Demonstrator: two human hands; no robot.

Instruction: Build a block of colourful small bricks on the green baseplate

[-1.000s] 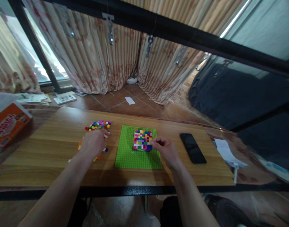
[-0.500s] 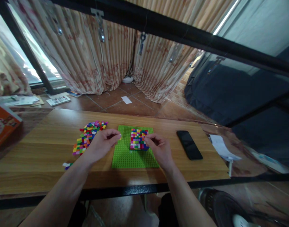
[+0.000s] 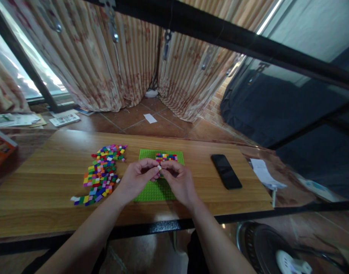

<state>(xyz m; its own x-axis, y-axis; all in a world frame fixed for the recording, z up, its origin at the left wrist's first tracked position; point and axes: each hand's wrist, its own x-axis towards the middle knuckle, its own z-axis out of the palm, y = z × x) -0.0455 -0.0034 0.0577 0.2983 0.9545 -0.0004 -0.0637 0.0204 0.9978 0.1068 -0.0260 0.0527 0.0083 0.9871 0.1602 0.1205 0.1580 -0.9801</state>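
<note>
Over the green baseplate (image 3: 151, 193) my two hands meet, fingertips together. My left hand (image 3: 136, 178) is closed in a pinch on a tiny toy brick (image 3: 159, 167), whitish with a touch of yellow. The thumb and finger of my right hand (image 3: 180, 182) close on the same brick from the other side. Behind the fingers, a multicoloured block of stacked bricks (image 3: 166, 156) sits on the baseplate, its near part hidden by my hands. To the left of my left hand lies a loose pile of small coloured bricks (image 3: 102, 171).
A black phone (image 3: 226, 171) lies on the wooden table (image 3: 200, 152) to the right. White papers (image 3: 265, 173) are past the table's right end. An orange box (image 3: 2, 150) stands at the far left. A dark metal bar (image 3: 220, 36) crosses overhead before the curtains (image 3: 129, 64).
My left hand has moved right with the tiny brick, and my right hand has come left from the stacked block to meet it. More of the loose pile shows now.
</note>
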